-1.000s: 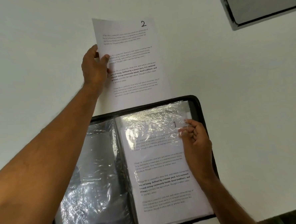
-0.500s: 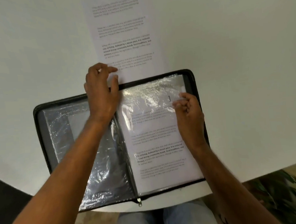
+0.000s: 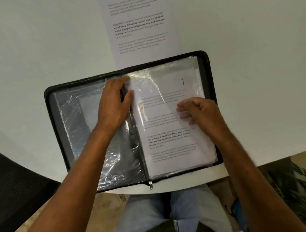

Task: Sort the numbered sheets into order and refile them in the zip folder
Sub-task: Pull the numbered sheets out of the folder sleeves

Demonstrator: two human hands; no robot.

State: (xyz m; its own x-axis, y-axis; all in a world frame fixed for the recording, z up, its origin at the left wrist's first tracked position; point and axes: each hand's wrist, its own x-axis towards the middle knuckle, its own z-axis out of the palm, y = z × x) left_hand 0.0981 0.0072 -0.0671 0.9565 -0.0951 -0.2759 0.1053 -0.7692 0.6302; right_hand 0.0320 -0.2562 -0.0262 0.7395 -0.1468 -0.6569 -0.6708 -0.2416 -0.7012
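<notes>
lying beyond the zip folder [image 3: 211, 72] (open): a loose sheet [image 3: 139, 27].

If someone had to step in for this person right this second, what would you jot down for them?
Left hand: resting on the zip folder's spine at the top, fingers on the inner edge of the right-hand plastic sleeve; it holds nothing.
Right hand: fingers curled on the same sleeve, mid-page; whether they pinch the plastic is unclear.
Sheet 1 is filed in that sleeve. A loose printed sheet lies on the white table just beyond the folder; its number is out of frame.
Done: sheet 1 filed. Left: file the loose sheet and any others, then zip the folder.
</notes>
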